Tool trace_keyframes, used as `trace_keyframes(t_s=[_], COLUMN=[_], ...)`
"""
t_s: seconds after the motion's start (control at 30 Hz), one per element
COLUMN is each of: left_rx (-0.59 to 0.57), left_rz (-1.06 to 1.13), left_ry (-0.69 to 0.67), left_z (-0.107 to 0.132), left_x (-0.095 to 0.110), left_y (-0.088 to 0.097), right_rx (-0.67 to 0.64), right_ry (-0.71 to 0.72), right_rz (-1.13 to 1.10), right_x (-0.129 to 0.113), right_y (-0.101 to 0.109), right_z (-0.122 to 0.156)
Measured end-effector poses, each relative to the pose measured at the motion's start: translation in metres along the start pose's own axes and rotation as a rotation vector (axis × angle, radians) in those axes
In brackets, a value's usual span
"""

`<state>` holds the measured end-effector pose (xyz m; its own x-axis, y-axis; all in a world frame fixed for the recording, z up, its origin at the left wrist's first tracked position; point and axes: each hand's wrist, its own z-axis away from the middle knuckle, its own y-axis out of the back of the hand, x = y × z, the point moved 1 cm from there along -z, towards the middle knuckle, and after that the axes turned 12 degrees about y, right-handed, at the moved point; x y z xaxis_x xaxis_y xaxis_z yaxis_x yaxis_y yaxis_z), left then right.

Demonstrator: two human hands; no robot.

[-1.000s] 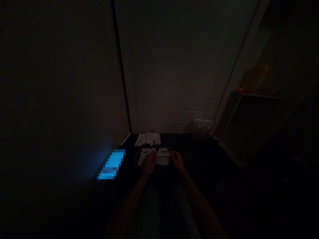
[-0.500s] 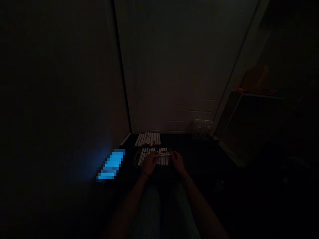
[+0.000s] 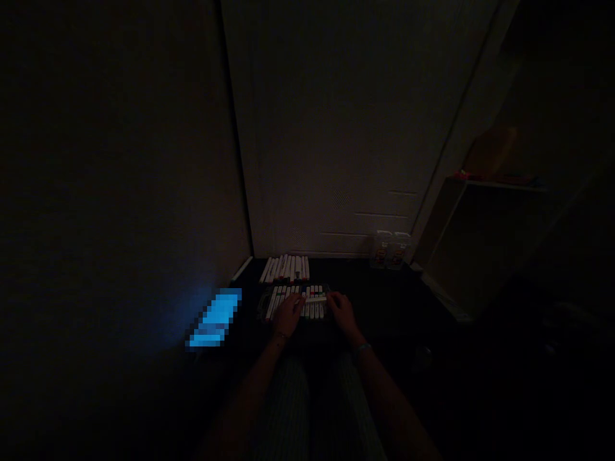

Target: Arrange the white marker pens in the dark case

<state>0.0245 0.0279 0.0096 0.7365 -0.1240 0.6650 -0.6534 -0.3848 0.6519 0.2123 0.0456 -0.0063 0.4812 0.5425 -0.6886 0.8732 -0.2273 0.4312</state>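
Note:
A white marker (image 3: 316,299) lies crosswise between my two hands, above a row of markers. My left hand (image 3: 288,314) pinches its left end, and my right hand (image 3: 341,310) has its fingers closed at the right end. Beneath them, several white markers with coloured bands (image 3: 316,312) stand side by side in a dark case (image 3: 262,310). Part of that row is hidden by my left hand. Behind the case, a second group of white markers (image 3: 283,267) lies on the dark table.
A glowing blue, pixelated screen (image 3: 216,318) is at the left of the table (image 3: 384,301). Two clear packages (image 3: 390,251) stand against the back wall. To the right is a shelf unit (image 3: 500,186) with items on top. The scene is very dark.
The marker between my hands has shifted slightly, and its right end shows a little differently at my right fingers. My hands have barely moved.

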Motion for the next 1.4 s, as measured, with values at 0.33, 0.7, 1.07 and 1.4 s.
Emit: trace_keyframes(t_s=[0.33,0.7,1.07,1.4], left_rx=[-0.055,-0.053,-0.079,-0.067], left_rz=[-0.014,-0.003,-0.042,-0.052], left_ry=[0.048,0.002,0.029,0.065], left_z=[0.0030,0.0025,0.0036,0.0048], left_x=[0.0049,0.0035,0.0039,0.0074], left_y=[0.0020,0.0037,0.0025,0.0044], right_rx=[0.016,0.018,0.023,0.029], right_ry=[-0.017,0.005,-0.004,-0.011], right_rz=[0.004,0.026,0.053,0.032], right_x=[0.0020,0.0002,0.0017,-0.0009], right_y=[-0.0007,-0.0009,-0.0022,-0.0013], right_z=[0.0000,0.0000,-0.0004,-0.0005])
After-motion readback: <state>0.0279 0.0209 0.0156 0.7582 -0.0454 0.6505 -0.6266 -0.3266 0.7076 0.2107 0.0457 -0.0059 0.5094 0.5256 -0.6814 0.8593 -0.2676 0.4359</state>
